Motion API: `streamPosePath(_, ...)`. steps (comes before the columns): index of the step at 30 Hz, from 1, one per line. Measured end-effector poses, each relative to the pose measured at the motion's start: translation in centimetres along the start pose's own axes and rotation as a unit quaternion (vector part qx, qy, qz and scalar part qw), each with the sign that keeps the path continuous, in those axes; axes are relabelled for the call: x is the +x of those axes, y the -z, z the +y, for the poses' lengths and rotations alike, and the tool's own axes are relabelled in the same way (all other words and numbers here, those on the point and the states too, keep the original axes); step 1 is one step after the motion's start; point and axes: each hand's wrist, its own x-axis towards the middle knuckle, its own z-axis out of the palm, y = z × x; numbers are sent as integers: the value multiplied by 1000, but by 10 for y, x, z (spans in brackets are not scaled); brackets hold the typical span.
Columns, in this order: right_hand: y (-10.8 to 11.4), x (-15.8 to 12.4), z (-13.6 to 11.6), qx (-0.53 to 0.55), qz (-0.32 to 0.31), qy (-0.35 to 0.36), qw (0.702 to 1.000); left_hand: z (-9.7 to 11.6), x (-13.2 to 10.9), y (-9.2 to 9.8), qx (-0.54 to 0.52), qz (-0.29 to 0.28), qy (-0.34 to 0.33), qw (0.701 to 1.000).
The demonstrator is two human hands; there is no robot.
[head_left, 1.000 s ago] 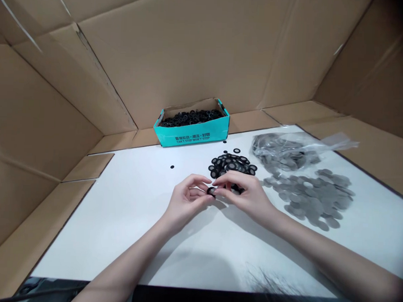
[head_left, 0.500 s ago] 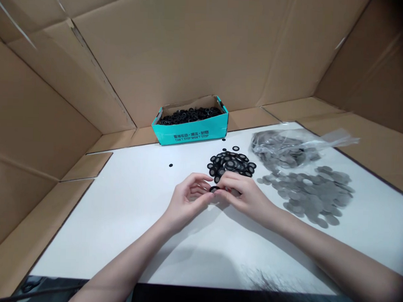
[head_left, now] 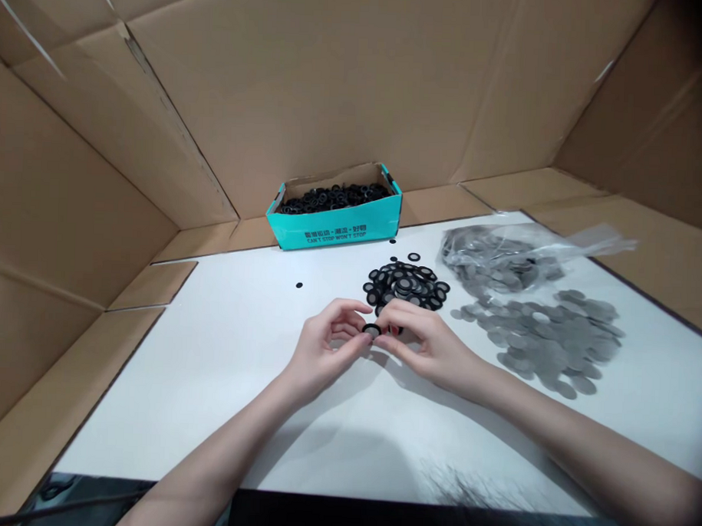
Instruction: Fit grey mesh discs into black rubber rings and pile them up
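Between my two hands is a small black ring with a grey mesh disc in it [head_left: 372, 330], tilted so its face shows. My left hand [head_left: 331, 340] pinches its left edge, thumb in front and the other fingers curled behind. My right hand [head_left: 421, 334] has thumb and forefinger closed on its right edge. Beneath the right fingers another dark ring partly shows. Just beyond my hands lies a pile of black rings with grey centres [head_left: 405, 282]. To the right is a spread of loose grey mesh discs [head_left: 549, 339].
A turquoise box [head_left: 334, 230] full of black rings stands at the back. Right of it lies a clear plastic bag [head_left: 501, 257] holding grey discs. A few small black pieces, one a lone black disc [head_left: 299, 285], lie on the white table [head_left: 209, 365]. Cardboard walls [head_left: 346, 79] surround it.
The ring between my fingers has tipped, so more of its grey centre shows. Both hands stay almost in place, and the view has shifted slightly.
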Motion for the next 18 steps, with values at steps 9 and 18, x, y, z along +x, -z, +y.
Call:
streamPosePath(9,-3,-2,0,32,-7,-22,999,2,0,0,28,6,-9,1000)
streamPosePath(18,-5,-3,2,-27,11,31,999,3,0,1,57,-22,-56,997)
